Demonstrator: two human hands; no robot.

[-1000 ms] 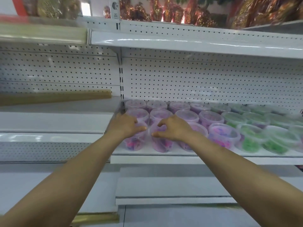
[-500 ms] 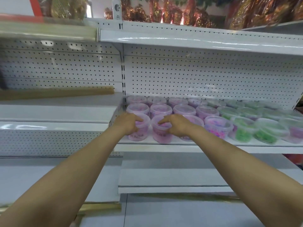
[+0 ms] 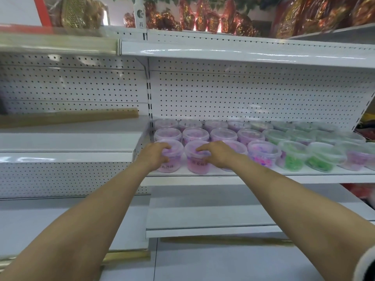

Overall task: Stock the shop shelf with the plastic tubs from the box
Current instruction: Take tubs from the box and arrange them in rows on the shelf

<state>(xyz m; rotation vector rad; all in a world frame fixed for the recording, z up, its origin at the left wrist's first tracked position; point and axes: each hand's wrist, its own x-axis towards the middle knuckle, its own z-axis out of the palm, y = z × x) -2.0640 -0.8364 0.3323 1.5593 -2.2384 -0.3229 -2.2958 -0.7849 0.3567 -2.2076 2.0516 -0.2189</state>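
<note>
Several clear plastic tubs stand in rows on the white shelf (image 3: 253, 175), pink ones at the left and green ones (image 3: 292, 157) toward the right. My left hand (image 3: 155, 156) grips the front-left pink tub (image 3: 171, 157), its fingers curled over the lid and side. My right hand (image 3: 218, 155) holds the neighbouring pink tub (image 3: 195, 161) from its right side, with the index finger laid across the lid. Both tubs stand upright at the shelf's front edge. The box is out of view.
A perforated white back panel (image 3: 243, 98) rises behind the tubs, and another shelf (image 3: 223, 53) hangs above. To the left is a higher shelf (image 3: 67, 142) with a long tan strip (image 3: 71, 117). A lower shelf (image 3: 203, 218) juts out below. Gold-wrapped goods (image 3: 203, 17) fill the top.
Both hands stay on the two front pink tubs. The view has pulled back a little, so the shelf looks smaller and more of my forearms shows.
</note>
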